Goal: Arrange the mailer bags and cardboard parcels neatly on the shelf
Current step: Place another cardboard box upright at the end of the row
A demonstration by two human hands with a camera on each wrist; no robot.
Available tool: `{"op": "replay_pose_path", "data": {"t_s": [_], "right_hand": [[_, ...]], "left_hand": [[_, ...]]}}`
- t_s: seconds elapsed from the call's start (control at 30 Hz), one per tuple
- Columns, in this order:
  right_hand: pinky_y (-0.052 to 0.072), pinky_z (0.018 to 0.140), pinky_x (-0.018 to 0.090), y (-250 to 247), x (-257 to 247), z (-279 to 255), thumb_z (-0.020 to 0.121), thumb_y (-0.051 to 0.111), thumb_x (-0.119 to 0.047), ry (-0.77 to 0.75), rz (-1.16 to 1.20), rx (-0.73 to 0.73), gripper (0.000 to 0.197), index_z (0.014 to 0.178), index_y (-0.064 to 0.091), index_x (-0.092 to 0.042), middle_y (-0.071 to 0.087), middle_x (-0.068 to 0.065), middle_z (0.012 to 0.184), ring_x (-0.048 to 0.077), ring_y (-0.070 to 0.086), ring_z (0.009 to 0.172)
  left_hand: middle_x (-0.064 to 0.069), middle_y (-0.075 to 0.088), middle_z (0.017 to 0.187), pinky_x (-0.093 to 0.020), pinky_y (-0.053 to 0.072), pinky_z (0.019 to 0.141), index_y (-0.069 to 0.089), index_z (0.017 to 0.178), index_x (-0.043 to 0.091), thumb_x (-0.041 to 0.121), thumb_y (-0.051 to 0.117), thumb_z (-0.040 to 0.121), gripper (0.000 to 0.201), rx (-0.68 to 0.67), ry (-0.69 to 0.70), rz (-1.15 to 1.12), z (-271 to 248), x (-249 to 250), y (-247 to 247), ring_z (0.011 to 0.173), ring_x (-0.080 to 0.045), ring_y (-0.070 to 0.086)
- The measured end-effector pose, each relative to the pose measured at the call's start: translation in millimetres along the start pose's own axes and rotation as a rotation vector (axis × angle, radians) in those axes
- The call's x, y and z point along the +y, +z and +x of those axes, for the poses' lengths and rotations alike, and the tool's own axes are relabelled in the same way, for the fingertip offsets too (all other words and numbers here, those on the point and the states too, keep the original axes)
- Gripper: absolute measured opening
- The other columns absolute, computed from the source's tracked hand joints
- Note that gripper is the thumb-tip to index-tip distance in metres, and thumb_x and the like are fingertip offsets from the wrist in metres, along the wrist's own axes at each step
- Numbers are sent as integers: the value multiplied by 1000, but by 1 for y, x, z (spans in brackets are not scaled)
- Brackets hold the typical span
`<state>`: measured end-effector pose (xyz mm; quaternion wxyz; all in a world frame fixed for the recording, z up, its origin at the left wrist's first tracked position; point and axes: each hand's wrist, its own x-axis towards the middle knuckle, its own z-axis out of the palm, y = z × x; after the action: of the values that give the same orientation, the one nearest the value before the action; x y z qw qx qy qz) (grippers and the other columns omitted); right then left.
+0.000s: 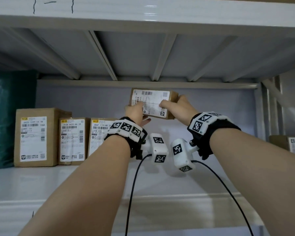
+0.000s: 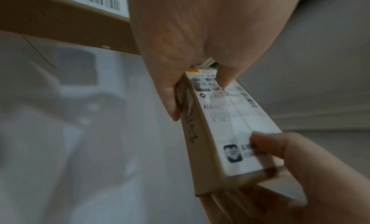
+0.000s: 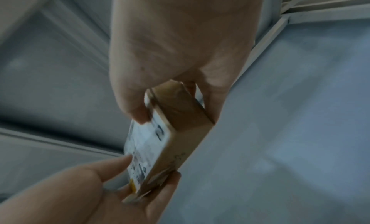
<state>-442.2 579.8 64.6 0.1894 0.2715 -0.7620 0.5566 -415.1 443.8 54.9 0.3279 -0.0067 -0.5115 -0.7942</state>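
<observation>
Cardboard parcel (image 1: pixel 152 103) is up off the shelf (image 1: pixel 41 183), pinched by left hand (image 1: pixel 134 111) and right hand (image 1: pixel 177 106) at either end. Left of the grip three boxes (image 1: pixel 71 140) stand in line — done, I judge; this one still needs placing — another box (image 1: pixel 289 143) waits right.

Shelf (image 1: pixel 194 181) bare right of the three upright boxes (image 1: pixel 71 140); teal bag (image 1: pixel 5 116) blocks far left, another box (image 1: pixel 289 143) far right.

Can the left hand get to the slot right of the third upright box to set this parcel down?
Probably yes. The left hand and right hand hold the parcel above bare shelf just right of the third upright box; nothing blocks it.
</observation>
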Motion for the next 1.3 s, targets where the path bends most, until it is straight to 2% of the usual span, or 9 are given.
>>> {"op": "replay_pose_path", "data": {"t_s": [0.1, 0.27, 0.43, 0.53, 0.77, 0.93, 1.07, 1.17, 1.3], "right_hand": [[57, 86, 35, -4, -1, 3, 39, 65, -45, -35, -145, -1, 83, 115, 59, -12, 61, 8, 115, 22, 66, 96], [61, 76, 42, -4, -2, -4, 68, 80, -22, 26, -225, -52, 68, 120, 37, -13, 60, 5, 109, 24, 65, 95], [56, 87, 40, 5, -4, -6, 78, 69, -50, 22, -370, -101, 69, 130, 45, -11, 61, 5, 108, 22, 62, 95], [55, 72, 34, 10, -2, -6, 83, 63, -54, 31, -443, -197, 77, 140, 36, -11, 64, 7, 112, 21, 65, 88], [50, 89, 35, 22, 11, -9, 79, 68, -54, 100, -598, -364, 78, 139, 37, -16, 60, 5, 126, 25, 62, 108], [50, 75, 35, 30, 8, -5, 81, 72, -37, 29, -582, -343, 69, 137, 37, -16, 61, 6, 112, 24, 62, 96], [56, 89, 43, 36, 9, 0, 82, 73, -29, 52, -458, -344, 51, 124, 50, -10, 65, 10, 117, 28, 65, 103], [55, 91, 45, 39, 8, 1, 84, 70, -25, 106, -393, -426, 45, 124, 57, -8, 67, 10, 118, 27, 65, 107], [57, 86, 48, 43, 8, 4, 80, 75, -21, 78, -396, -371, 103, 153, 2, -20, 61, 15, 124, 33, 66, 102]], "left_hand": [[-14, 58, 123, -39, 56, 77, 32, 138, 8, 4, 50, 91, 50, 46, 130, 34, 3, 3, 1, 110, -32, 61], [-9, 61, 112, -39, 55, 90, 36, 136, 9, -1, 47, 88, 51, 120, 315, 215, 0, 8, 0, 106, -26, 63], [-8, 62, 117, -18, 45, 60, 47, 135, 8, 1, 41, 91, 45, 213, 424, 360, -9, 19, -7, 88, -16, 56], [-10, 66, 108, -13, 43, 51, 61, 124, 7, 0, 43, 90, 39, 162, 401, 485, -11, 19, -13, 83, -17, 59], [-15, 61, 131, -31, 47, 99, 63, 122, 3, 5, 48, 92, 33, -29, 224, 865, -15, 15, -28, 123, -29, 57], [-14, 59, 133, -28, 46, 95, 62, 124, 5, 4, 45, 94, 35, -119, 209, 1012, -20, 11, -30, 125, -27, 55], [-10, 64, 126, -15, 46, 69, 70, 113, 8, 0, 41, 92, 36, 9, 284, 835, -19, 11, -28, 115, -23, 60], [-9, 67, 121, -20, 44, 79, 71, 108, 6, 0, 43, 92, 33, -22, 285, 787, -17, 14, -27, 112, -21, 60], [-9, 62, 129, -21, 38, 86, 64, 120, 9, 4, 50, 92, 32, -50, 283, 788, -16, 21, -31, 122, -22, 55]]}}
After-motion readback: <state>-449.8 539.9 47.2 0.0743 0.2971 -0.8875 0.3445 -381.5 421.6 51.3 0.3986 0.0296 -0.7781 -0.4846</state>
